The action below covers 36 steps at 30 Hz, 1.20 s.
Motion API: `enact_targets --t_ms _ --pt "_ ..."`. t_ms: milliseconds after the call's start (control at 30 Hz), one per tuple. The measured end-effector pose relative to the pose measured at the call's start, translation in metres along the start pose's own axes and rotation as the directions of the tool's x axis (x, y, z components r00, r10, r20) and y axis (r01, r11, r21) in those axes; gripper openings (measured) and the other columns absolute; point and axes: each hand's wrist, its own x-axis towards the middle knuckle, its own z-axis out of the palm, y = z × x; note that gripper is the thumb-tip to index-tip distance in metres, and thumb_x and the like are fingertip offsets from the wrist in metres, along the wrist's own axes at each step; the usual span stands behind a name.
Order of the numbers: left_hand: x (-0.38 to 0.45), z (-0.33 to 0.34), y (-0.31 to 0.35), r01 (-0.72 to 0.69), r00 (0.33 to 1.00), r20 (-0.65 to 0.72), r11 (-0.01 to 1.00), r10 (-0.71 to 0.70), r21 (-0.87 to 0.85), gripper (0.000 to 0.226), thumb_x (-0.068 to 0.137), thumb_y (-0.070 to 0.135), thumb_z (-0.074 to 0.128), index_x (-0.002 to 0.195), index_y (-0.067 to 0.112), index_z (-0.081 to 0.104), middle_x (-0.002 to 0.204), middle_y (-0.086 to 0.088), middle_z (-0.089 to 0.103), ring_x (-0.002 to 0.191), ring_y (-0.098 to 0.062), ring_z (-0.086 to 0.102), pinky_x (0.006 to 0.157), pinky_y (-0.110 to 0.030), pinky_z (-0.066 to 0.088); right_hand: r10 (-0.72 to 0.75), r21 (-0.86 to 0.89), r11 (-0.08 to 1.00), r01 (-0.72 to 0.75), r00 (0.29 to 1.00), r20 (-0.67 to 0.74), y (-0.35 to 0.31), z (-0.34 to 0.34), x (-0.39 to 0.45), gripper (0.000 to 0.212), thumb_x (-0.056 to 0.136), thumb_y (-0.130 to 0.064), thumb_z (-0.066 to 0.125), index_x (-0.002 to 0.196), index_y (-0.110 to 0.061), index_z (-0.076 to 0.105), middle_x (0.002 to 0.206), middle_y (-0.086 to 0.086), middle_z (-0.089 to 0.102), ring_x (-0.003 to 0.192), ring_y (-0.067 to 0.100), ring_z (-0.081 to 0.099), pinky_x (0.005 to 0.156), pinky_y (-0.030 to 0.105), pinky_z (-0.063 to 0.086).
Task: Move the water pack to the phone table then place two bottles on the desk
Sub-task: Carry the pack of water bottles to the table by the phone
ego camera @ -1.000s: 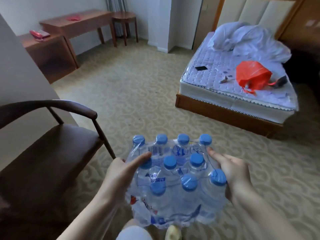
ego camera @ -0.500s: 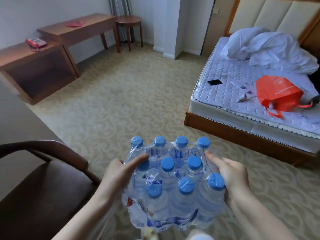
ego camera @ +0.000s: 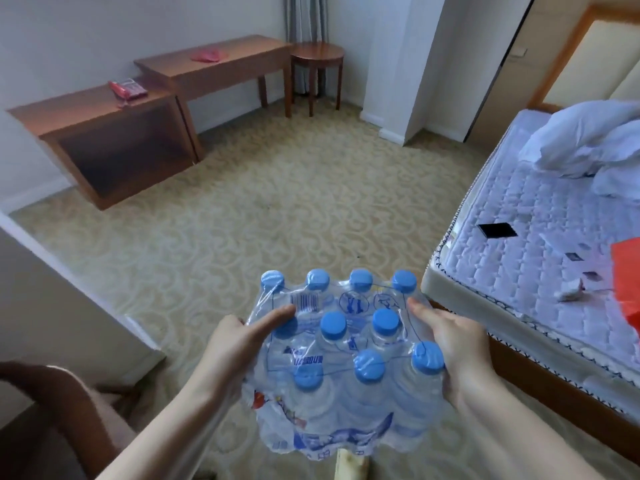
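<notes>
A pack of water held up between two hands, in the middle of a bedroom.

The left hand point(ego camera: 239, 337) is on the left side of the water pack point(ego camera: 346, 362), the right hand point(ego camera: 453, 344) on its right. Far ahead on the left, a phone point(ego camera: 126, 89) sits on the phone table point(ego camera: 86, 112). The desk point(ego camera: 221, 69) is just behind that table. The bed point(ego camera: 540, 244) is on the right.

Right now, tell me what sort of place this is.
Likely a hotel room: a bed stripped to its mattress with bedding heaped on it, a red phone on a low table, and a bare desk along the wall.
</notes>
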Motion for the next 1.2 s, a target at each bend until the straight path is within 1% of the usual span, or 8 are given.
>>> enact_targets --t_ms 200,300,400,567,700,867,1000,1200 --pt "0.084 -0.006 0.042 0.015 0.979 -0.199 0.994 -0.035 -0.105 0.047 0.076 0.048 0.079 0.059 0.013 0.053 0.039 0.005 0.038 0.032 -0.011 0.034 0.041 -0.018 0.028 -0.052 -0.130 0.989 0.065 0.994 0.101 -0.067 0.093 0.097 0.023 0.060 -0.029 0.078 0.043 -0.020 0.067 0.046 -0.009 0.053 0.060 0.020 0.047 0.059 0.037 0.042" --pt "0.131 -0.023 0.066 0.050 0.961 -0.263 0.987 -0.090 -0.152 0.049 0.073 0.048 0.080 0.059 0.011 0.053 0.036 0.008 0.035 0.027 -0.008 0.030 0.035 -0.014 0.025 -0.047 -0.136 0.988 0.068 0.987 0.155 -0.086 0.153 0.139 0.019 0.059 -0.021 0.070 0.059 -0.016 0.052 0.068 0.005 0.035 0.067 0.021 0.030 0.059 0.037 0.028" --pt "0.186 -0.045 0.094 0.055 0.948 -0.301 0.984 -0.104 -0.168 0.062 0.047 0.061 0.077 0.073 0.009 0.055 0.043 0.004 0.033 0.031 -0.011 0.026 0.039 -0.018 0.022 -0.040 -0.175 0.982 0.075 0.980 0.193 -0.099 0.218 0.181 0.020 0.059 -0.018 0.068 0.066 -0.015 0.049 0.073 0.007 0.033 0.070 0.022 0.028 0.060 0.037 0.027" --pt "0.275 -0.086 0.148 0.055 0.933 -0.339 0.976 -0.125 -0.209 0.097 0.043 0.061 0.077 0.101 -0.016 0.068 0.081 -0.016 0.058 0.072 -0.029 0.053 0.065 -0.043 0.039 -0.064 -0.170 0.980 0.103 0.973 0.220 -0.127 0.321 0.234 0.018 0.057 -0.021 0.066 0.058 -0.016 0.048 0.070 0.006 0.031 0.068 0.022 0.026 0.059 0.036 0.027" --pt "0.332 -0.110 0.209 0.016 0.928 -0.360 0.978 -0.092 -0.210 0.073 0.040 0.059 0.074 0.091 0.008 0.064 0.071 -0.012 0.043 0.063 -0.026 0.038 0.059 -0.040 0.029 -0.044 -0.127 0.989 0.075 0.971 0.235 -0.164 0.397 0.271 0.024 0.058 -0.018 0.067 0.040 -0.018 0.050 0.065 0.004 0.031 0.068 0.023 0.027 0.058 0.038 0.028" --pt "0.422 -0.141 0.259 -0.029 0.930 -0.360 0.959 -0.077 -0.281 0.049 0.048 0.052 0.075 0.060 0.017 0.042 0.037 0.011 0.019 0.030 -0.009 0.012 0.041 -0.023 0.011 -0.102 -0.103 0.986 0.134 0.958 0.269 -0.204 0.493 0.329 0.017 0.059 -0.016 0.067 0.054 -0.015 0.052 0.068 0.005 0.030 0.069 0.022 0.027 0.057 0.035 0.026" --pt "0.505 -0.166 0.284 -0.055 0.896 -0.435 0.948 -0.092 -0.314 0.052 0.079 0.034 0.075 0.050 0.019 0.034 0.033 0.010 0.021 0.025 -0.006 0.015 0.031 -0.015 0.014 -0.116 -0.129 0.978 0.167 0.935 0.335 -0.231 0.576 0.385 0.025 0.065 -0.012 0.068 0.053 -0.012 0.047 0.068 0.004 0.028 0.066 0.021 0.024 0.055 0.030 0.022" --pt "0.604 -0.212 0.335 -0.081 0.859 -0.493 0.916 -0.135 -0.393 0.066 0.071 0.035 0.076 0.023 0.017 0.034 0.031 0.010 0.021 0.022 -0.006 0.017 0.029 -0.010 0.016 -0.134 -0.177 0.957 0.230 0.892 0.432 -0.278 0.711 0.441 0.017 0.064 -0.011 0.066 0.066 -0.012 0.049 0.076 0.009 0.028 0.072 0.025 0.023 0.057 0.035 0.022"
